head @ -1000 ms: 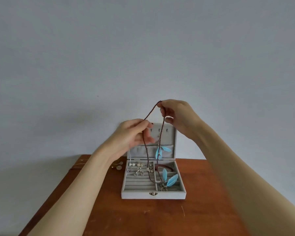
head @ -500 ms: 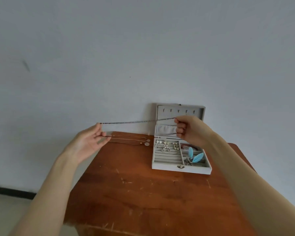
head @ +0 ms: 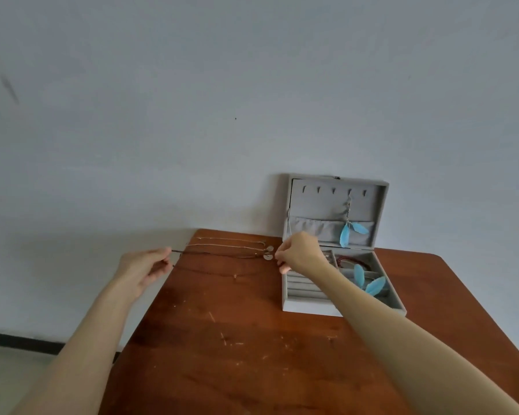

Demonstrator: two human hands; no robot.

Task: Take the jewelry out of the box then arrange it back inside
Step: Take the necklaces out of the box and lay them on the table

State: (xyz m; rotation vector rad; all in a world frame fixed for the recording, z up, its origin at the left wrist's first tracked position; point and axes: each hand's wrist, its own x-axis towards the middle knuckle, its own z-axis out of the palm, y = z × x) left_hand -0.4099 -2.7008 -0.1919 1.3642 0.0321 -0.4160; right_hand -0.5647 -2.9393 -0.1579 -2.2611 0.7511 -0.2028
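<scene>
While two thin chains (head: 228, 245) already lie on the desk (head: 252, 339) left of the box (head: 312, 308), the emptying looks only partly done: blue feather pieces (head: 372, 284) and a red bracelet (head: 349, 260) remain inside, one feather earring (head: 349, 232) hangs in the lid, and nothing has been arranged back yet. Each grip pinches an end of the dark beaded necklace (head: 219, 254), the left hand (head: 146, 266) and right hand (head: 300, 253) stretching it low over the desk beside the chains.
</scene>
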